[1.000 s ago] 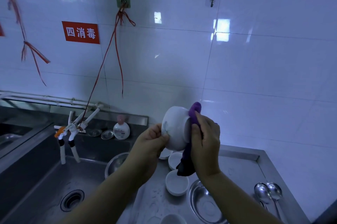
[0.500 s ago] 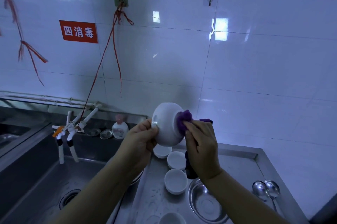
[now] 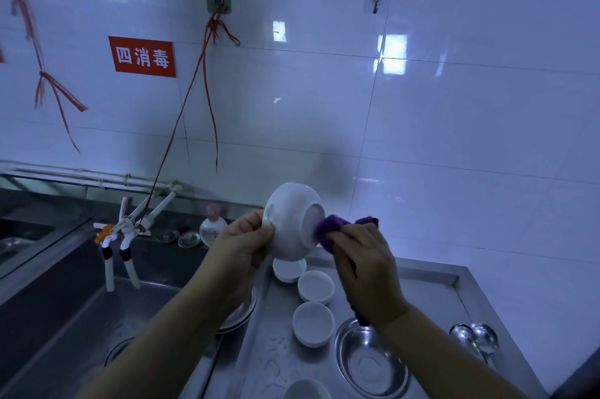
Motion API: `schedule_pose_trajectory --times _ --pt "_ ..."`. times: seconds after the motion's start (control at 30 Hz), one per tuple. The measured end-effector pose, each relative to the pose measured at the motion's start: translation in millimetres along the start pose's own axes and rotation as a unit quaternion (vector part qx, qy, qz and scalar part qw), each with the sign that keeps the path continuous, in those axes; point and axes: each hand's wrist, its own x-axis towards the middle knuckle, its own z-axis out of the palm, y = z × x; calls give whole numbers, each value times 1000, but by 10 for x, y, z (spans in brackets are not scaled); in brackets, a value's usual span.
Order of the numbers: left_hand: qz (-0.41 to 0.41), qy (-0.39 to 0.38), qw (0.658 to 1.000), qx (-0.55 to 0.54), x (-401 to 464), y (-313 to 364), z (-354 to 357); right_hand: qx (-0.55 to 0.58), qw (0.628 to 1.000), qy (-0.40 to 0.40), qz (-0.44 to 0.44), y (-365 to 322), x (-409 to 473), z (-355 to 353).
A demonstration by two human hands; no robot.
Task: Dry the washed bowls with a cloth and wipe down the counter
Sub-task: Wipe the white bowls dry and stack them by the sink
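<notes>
Your left hand (image 3: 242, 244) grips the white bowl (image 3: 292, 220) by its rim; your right hand (image 3: 363, 265), fingers curled, presses the purple cloth (image 3: 328, 228) against its base.

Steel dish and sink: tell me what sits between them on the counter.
Head view: three white bowls in a row on the wet counter, between the steel dish and sink.

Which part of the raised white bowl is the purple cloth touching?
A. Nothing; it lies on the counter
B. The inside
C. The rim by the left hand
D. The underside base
D: the right hand presses the purple cloth against the upturned base of the white bowl, whose rim the left hand grips.
</notes>
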Motion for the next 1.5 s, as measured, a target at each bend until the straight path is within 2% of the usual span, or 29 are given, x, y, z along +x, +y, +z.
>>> schedule_pose_trajectory --times 0.07,0.13,0.27,0.4,0.47,0.53,0.63,0.7,0.87,0.97,1.13,1.27,1.5 --pt "6 -9 1000 24 -12 -13 1 -6 997 52 56 31 77 -35" --pt "8 -24 998 56 -24 -39 53 10 994 95 55 -40 141 -32" --pt "-14 -62 995 76 -63 -131 183 -1 998 58 -14 -301 197 78" --pt "-25 -64 991 111 -82 -159 205 21 997 55 42 -301 309 45" --pt "-22 -65 992 109 -89 -155 201 69 991 40 104 -266 373 23" --pt "-19 -73 993 94 -95 -140 202 168 963 27 210 -229 415 6" --pt "-8 -83 992 93 -106 -132 176 334 877 22 344 -180 398 -21" --pt "-6 -93 992 89 -118 -139 161 381 843 32 378 -164 342 -19" --pt "-21 -82 996 12 -114 -167 136 411 806 34 424 -191 256 6" --pt "-32 -60 992 -108 -68 -169 156 382 828 48 407 -238 208 28" --pt "-52 -32 970 -236 -38 -188 240 243 904 97 338 -371 76 129" --pt "-78 15 960 -268 -2 -203 224 153 951 118 240 -393 -120 184" --pt "-136 58 945 -292 -9 -271 191 21 997 52 52 -338 -321 227"
